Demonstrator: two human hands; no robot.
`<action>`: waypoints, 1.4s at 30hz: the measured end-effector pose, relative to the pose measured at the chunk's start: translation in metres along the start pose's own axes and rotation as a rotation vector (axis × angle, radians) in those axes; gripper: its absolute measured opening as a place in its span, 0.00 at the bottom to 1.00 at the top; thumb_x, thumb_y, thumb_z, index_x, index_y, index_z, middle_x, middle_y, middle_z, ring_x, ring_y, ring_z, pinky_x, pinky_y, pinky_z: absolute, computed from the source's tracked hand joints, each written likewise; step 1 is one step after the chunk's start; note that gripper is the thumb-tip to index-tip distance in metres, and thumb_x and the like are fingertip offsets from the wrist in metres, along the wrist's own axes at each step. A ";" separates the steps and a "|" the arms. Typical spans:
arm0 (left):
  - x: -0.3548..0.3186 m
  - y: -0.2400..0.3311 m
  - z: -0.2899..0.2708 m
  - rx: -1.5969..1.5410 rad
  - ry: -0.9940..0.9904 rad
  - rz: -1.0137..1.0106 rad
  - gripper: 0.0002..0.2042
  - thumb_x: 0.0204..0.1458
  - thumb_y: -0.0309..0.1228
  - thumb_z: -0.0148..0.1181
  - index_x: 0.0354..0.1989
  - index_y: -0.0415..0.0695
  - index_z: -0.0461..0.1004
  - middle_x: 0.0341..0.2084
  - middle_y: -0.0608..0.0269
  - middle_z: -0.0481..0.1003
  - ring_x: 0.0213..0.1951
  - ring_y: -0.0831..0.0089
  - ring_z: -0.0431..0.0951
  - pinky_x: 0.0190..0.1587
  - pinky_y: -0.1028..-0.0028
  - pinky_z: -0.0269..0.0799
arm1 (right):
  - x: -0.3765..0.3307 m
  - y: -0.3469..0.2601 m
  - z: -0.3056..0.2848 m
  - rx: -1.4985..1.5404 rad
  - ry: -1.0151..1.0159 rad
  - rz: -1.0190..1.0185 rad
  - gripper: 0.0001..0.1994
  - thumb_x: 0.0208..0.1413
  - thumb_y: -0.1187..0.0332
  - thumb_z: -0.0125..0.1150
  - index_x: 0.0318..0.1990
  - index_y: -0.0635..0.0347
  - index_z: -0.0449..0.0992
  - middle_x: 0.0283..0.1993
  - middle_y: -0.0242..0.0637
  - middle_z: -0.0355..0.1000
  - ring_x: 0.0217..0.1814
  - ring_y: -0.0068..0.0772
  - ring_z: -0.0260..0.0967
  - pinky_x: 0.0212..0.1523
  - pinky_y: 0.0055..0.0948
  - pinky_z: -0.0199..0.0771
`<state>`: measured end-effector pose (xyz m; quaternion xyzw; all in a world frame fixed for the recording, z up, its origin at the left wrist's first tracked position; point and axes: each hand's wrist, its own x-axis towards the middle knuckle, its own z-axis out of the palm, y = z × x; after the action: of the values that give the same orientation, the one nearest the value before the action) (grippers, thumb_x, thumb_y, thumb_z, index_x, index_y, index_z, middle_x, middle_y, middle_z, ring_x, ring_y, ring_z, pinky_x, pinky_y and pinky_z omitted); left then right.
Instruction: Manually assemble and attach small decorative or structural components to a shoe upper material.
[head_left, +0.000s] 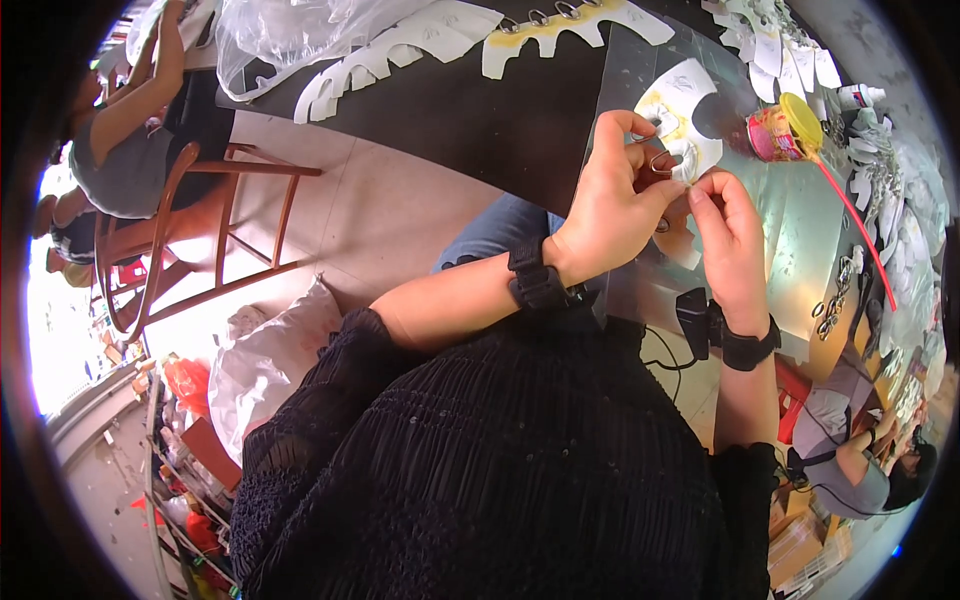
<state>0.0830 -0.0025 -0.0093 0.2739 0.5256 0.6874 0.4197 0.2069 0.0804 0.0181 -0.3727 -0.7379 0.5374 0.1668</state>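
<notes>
The metal ring (653, 164) could twist or slip if the fingertips press unevenly, being small and half hidden among them. The yellow staining on the white scalloped piece (688, 92), if tacky, could cling to skin and drag the piece askew. A rightward swing of the right hand (732, 235) might also knock the red stick (855, 235) reaching out from the tub (768, 136).

The piece is left of the tub, above the desk (480, 125), touching both hands. The left hand (612, 205), farther left of the tub, is closed on it around the ring; the right, on the tub's near-left side, pinches its near edge, the exact spot covered by fingertips.
</notes>
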 end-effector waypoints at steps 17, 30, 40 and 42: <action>0.001 0.009 -0.002 -0.174 -0.033 -0.166 0.23 0.49 0.16 0.57 0.50 0.38 0.52 0.38 0.55 0.70 0.37 0.77 0.71 0.39 0.77 0.70 | 0.002 0.001 -0.005 0.753 -0.064 0.199 0.08 0.53 0.78 0.54 0.32 0.55 0.61 0.33 0.27 0.64 0.34 0.18 0.64 0.35 0.20 0.62; -0.001 0.013 -0.003 -0.110 -0.059 -0.161 0.26 0.46 0.15 0.58 0.53 0.39 0.53 0.39 0.55 0.68 0.38 0.75 0.72 0.40 0.77 0.71 | 0.001 0.009 -0.006 0.664 -0.154 0.113 0.05 0.56 0.77 0.52 0.39 0.59 0.66 0.38 0.28 0.65 0.40 0.19 0.64 0.43 0.20 0.64; 0.001 0.009 -0.004 -0.203 -0.012 -0.185 0.26 0.46 0.14 0.57 0.52 0.39 0.53 0.41 0.53 0.68 0.40 0.73 0.71 0.39 0.74 0.72 | -0.002 0.004 -0.004 0.708 -0.137 0.205 0.10 0.58 0.73 0.52 0.47 0.60 0.66 0.43 0.29 0.67 0.46 0.20 0.64 0.47 0.21 0.63; 0.000 0.010 -0.003 -0.211 -0.025 -0.188 0.26 0.47 0.14 0.57 0.52 0.39 0.53 0.41 0.53 0.68 0.40 0.73 0.71 0.39 0.74 0.72 | 0.000 0.008 -0.002 0.558 -0.137 0.113 0.12 0.57 0.73 0.53 0.48 0.61 0.65 0.41 0.28 0.68 0.43 0.20 0.65 0.45 0.20 0.64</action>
<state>0.0770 -0.0048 -0.0004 0.1862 0.4684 0.6931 0.5153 0.2110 0.0833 0.0112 -0.3158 -0.5493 0.7519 0.1822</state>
